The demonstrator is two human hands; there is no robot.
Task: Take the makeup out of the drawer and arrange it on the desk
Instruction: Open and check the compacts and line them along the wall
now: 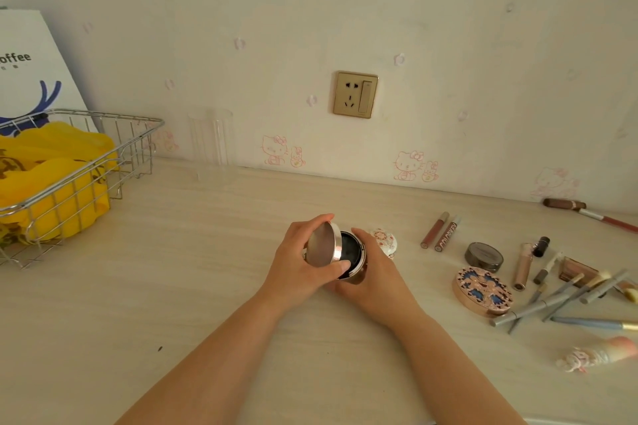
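Observation:
Both hands hold a round metallic compact [350, 254] above the middle of the pale desk [172, 286]. My left hand [303, 266] grips its hinged lid [321, 245], which is tilted open. My right hand [376, 272] cups the base, whose inside looks dark. Just behind my right hand sits a small white patterned case [386, 240]. To the right lie two lip gloss tubes [440, 231], a dark round pot [484, 256], an ornate round palette [483, 290], several brushes and pencils [566, 293], a pink tube [600, 354] and a brown lipstick [562, 203]. No drawer is in view.
A wire basket [86, 162] with yellow bags [51, 176] stands at the back left, in front of a white paper bag [31, 62]. A clear glass [211, 145] stands by the wall. A gold wall socket [355, 94] is above the desk.

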